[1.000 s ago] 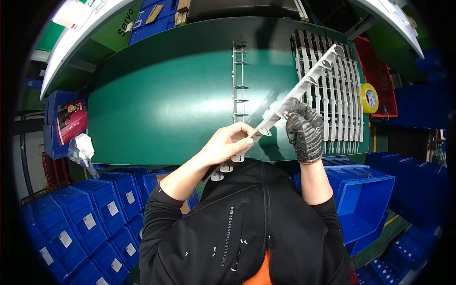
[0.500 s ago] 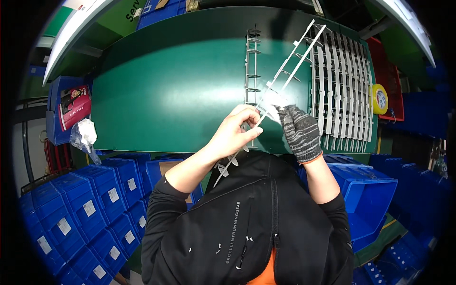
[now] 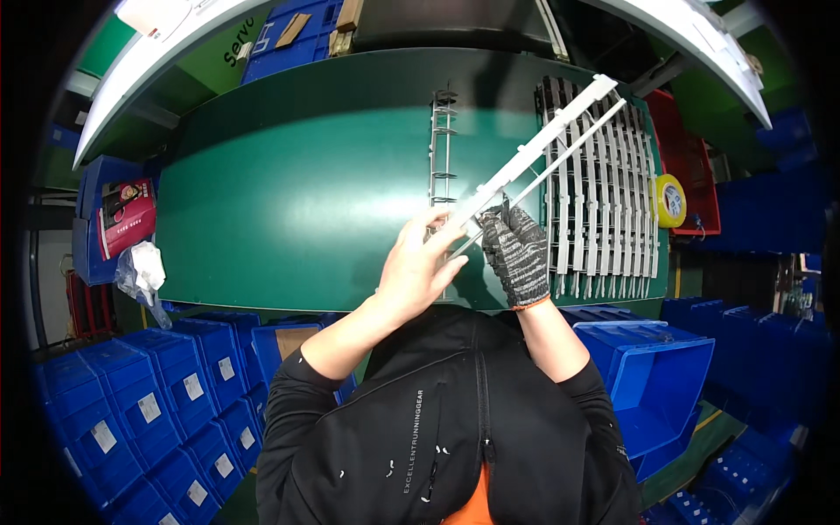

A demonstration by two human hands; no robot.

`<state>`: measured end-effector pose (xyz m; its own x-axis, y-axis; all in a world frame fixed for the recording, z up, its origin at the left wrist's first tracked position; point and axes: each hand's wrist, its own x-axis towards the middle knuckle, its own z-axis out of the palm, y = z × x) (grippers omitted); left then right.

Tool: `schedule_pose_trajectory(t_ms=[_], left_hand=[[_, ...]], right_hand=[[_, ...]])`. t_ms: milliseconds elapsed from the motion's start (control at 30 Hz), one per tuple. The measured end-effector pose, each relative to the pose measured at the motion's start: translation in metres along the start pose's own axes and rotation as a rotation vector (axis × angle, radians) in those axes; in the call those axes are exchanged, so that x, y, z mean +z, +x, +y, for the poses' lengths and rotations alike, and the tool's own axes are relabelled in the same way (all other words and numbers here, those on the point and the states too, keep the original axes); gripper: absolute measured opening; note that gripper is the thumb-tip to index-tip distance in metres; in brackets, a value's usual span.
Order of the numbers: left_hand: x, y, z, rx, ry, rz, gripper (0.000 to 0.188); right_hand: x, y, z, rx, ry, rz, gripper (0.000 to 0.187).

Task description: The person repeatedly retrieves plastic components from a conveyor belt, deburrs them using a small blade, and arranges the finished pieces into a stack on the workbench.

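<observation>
A long white-grey metal frame (image 3: 542, 143), two parallel rails joined by thin cross pieces, slants above the table from near me up to the far right. My bare left hand (image 3: 413, 261) is closed on its near end, thumb on the side toward me. On my right hand (image 3: 516, 255) is a black-and-grey knitted glove; its fingers are closed on the frame's lower rail, close to my left hand. What the gloved fingertips press is partly hidden. A similar frame (image 3: 433, 153) lies on the green table (image 3: 289, 192), just beyond my left hand, which covers its near part.
Several like frames (image 3: 604, 210) lie side by side at the right, next to a yellow tape roll (image 3: 670, 200) and a red bin (image 3: 700, 188). Blue crates (image 3: 149, 385) stand at the near left, and an open blue crate (image 3: 661, 376) at the near right. A pink packet (image 3: 129, 214) sits at the left edge.
The held frame has turned about its length, so a broad white face now shows, and its near end no longer reaches below my left hand. Both hands appear slightly further left in view.
</observation>
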<state>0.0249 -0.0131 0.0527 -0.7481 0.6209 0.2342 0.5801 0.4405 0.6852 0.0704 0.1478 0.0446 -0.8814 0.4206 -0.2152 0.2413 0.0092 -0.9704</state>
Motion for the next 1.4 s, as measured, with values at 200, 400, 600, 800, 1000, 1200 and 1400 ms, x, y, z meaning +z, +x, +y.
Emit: schedule_pose_trajectory(t_ms=[200, 400, 600, 800, 1000, 1200, 1400], left_hand=[[-0.019, -0.008, -0.046, -0.263, -0.590, -0.100, 0.034], [-0.001, -0.011, -0.040, -0.430, -1.093, -0.030, 0.017], [0.005, -0.008, -0.032, -0.446, -1.186, 0.055, 0.016], [0.009, -0.004, -0.023, -0.463, -1.201, 0.082, 0.014], [0.006, 0.006, -0.021, -0.068, -0.335, 0.269, 0.008], [0.004, -0.003, -0.037, -0.487, -1.006, 0.092, 0.013], [0.005, -0.002, -0.030, -0.682, -1.348, -0.284, 0.026]], right_hand=[[-0.027, 0.007, -0.018, 0.024, 0.615, 0.024, 0.018], [-0.009, -0.006, -0.015, -0.091, 0.140, -0.061, 0.018], [0.010, -0.009, -0.005, -0.491, -0.479, -0.147, 0.016], [0.012, -0.016, -0.005, -0.540, -0.495, -0.093, 0.015], [-0.012, -0.017, -0.011, 0.582, 0.760, -0.730, 0.024], [-0.029, -0.002, -0.012, 0.263, 0.473, -0.226, 0.024], [-0.005, 0.005, -0.012, 0.221, 0.459, -0.062, 0.016]])
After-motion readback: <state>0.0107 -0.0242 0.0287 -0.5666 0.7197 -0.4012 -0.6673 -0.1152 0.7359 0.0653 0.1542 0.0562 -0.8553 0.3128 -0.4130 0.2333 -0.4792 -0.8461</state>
